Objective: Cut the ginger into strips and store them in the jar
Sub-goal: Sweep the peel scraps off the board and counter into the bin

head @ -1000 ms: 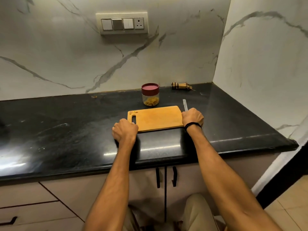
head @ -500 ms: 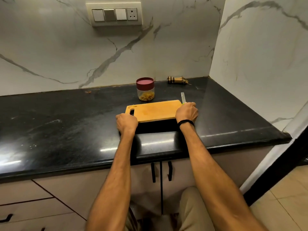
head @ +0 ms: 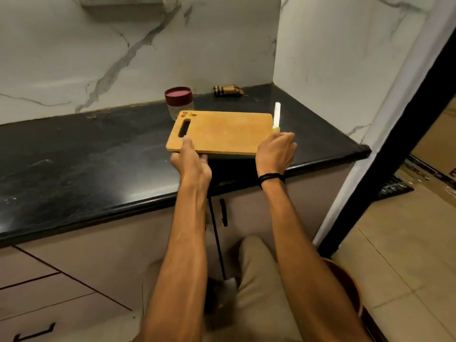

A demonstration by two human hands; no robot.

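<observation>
I am watching the flat, rectangular wooden board point(head: 222, 132), with its slotted handle, tilting above the glossy black stone counter point(head: 86, 156). My left hand point(head: 192, 164) is gripping its near left edge, thumb on top. My right hand point(head: 275, 154) is curling round the knife point(head: 277, 114), its green handle at the board's right edge and its white blade pointing far. A few ginger scraps point(head: 188, 114) are sitting at the far left corner. The clear round jar point(head: 179, 99), wearing 1 maroon lid, is standing just behind that corner, beyond the left hand.

Behind the board point(head: 222, 132) the jar point(head: 179, 101) bars passage
</observation>
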